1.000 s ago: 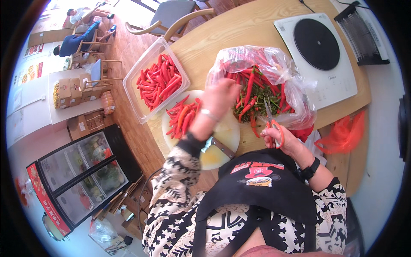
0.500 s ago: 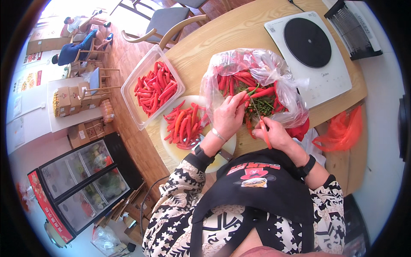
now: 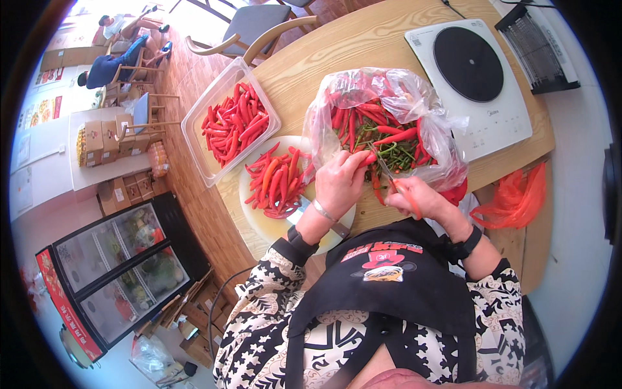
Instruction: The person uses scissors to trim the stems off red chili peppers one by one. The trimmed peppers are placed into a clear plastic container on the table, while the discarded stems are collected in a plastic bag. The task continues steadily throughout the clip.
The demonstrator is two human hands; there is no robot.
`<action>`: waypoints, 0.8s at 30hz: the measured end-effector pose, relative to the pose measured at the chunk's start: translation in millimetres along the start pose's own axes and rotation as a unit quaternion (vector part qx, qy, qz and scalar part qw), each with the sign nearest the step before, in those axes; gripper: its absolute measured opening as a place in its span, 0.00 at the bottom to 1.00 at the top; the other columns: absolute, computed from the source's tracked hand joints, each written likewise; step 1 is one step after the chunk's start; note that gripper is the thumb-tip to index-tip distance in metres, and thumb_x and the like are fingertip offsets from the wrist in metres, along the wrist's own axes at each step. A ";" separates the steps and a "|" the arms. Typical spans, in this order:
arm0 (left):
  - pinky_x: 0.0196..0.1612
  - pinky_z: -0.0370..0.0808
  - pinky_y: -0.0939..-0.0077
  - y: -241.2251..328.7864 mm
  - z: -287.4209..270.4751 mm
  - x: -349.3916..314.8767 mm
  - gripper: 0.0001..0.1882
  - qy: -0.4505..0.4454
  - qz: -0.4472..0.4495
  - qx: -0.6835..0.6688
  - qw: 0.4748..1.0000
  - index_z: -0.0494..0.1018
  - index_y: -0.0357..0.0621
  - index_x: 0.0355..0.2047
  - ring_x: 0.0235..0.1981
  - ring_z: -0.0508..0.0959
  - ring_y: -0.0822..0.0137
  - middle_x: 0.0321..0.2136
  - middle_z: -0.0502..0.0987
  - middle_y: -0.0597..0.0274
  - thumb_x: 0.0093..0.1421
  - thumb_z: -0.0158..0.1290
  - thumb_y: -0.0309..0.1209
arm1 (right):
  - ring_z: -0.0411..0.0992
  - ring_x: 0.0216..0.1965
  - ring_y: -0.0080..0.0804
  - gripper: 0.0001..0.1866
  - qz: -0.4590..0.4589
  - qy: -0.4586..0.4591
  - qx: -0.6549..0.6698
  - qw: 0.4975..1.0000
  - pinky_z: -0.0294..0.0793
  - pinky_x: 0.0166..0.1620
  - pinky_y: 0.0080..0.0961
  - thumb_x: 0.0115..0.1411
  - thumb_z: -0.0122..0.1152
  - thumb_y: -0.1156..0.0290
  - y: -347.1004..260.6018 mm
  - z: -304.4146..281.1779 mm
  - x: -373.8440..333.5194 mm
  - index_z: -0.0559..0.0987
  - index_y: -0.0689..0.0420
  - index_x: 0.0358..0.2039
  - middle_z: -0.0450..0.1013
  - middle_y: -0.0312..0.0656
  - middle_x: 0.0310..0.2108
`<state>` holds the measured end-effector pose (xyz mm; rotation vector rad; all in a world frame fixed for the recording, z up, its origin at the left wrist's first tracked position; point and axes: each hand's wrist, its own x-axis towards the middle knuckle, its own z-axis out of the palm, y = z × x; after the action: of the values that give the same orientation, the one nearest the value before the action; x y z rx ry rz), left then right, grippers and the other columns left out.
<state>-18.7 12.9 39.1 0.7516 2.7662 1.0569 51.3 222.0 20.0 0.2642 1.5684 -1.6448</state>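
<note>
A clear plastic bag point(image 3: 395, 97) full of red chili peppers with green stems lies open on the wooden table point(image 3: 337, 52). My left hand point(image 3: 340, 181) pinches one red chili point(image 3: 368, 159) at the bag's mouth. Beside it my right hand point(image 3: 418, 201) grips orange-handled scissors point(image 3: 392, 185), whose blades point at that chili's stem end. A pile of trimmed red chilies point(image 3: 275, 181) rests on a round white cutting board point(image 3: 259, 220) just left of my left hand. Further left, a clear plastic tub point(image 3: 197, 139) holds more red chilies.
A white induction cooktop point(image 3: 473, 78) sits at the table's far right, with a black rack point(image 3: 538, 48) beyond it. An orange plastic bag point(image 3: 515, 201) lies at my right. Chairs point(image 3: 253, 29) stand across the table. A glass-door fridge point(image 3: 110, 272) is at lower left, and people sit far off.
My left hand drew back from deep in the bag to its mouth with one chili. The scissors in my right hand have come up to it.
</note>
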 end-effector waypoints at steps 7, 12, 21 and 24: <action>0.34 0.77 0.67 -16.4 40.2 9.7 0.10 0.046 -0.190 -0.212 0.958 0.76 0.38 0.40 0.31 0.82 0.58 0.32 0.81 0.53 0.58 0.59 0.27 | 0.66 0.20 0.25 0.11 -0.107 -0.067 0.455 0.882 0.63 0.25 0.22 0.59 0.58 0.64 -9.6 7.0 -16.6 0.73 0.59 0.27 0.66 0.35 0.20; 0.39 0.79 0.56 -63.0 48.4 52.9 0.19 -0.047 -0.265 0.121 0.956 0.77 0.38 0.37 0.33 0.83 0.49 0.30 0.82 0.47 0.58 0.59 0.43 | 0.69 0.22 0.23 0.13 0.001 -0.004 0.294 0.956 0.67 0.27 0.19 0.60 0.60 0.60 12.9 8.3 -11.2 0.75 0.58 0.31 0.70 0.34 0.23; 0.43 0.77 0.53 -58.1 32.0 49.8 0.19 -0.048 -0.240 0.072 0.967 0.80 0.40 0.31 0.35 0.82 0.47 0.30 0.82 0.46 0.59 0.54 0.45 | 0.69 0.21 0.23 0.13 -0.005 0.035 0.259 0.965 0.68 0.26 0.19 0.59 0.61 0.62 17.6 24.4 -4.5 0.76 0.60 0.33 0.70 0.35 0.21; 0.28 0.77 0.70 -88.4 23.3 36.9 0.17 -0.085 -0.280 -0.167 0.942 0.79 0.37 0.32 0.24 0.82 0.65 0.24 0.82 0.57 0.61 0.55 0.42 | 0.69 0.23 0.21 0.13 -0.011 0.013 0.228 0.974 0.68 0.27 0.19 0.60 0.62 0.62 12.6 20.5 -0.1 0.76 0.59 0.33 0.70 0.34 0.22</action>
<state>-81.9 -12.1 -32.4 0.0004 2.3334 1.2047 67.6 205.1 15.0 0.5094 1.1958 -2.0130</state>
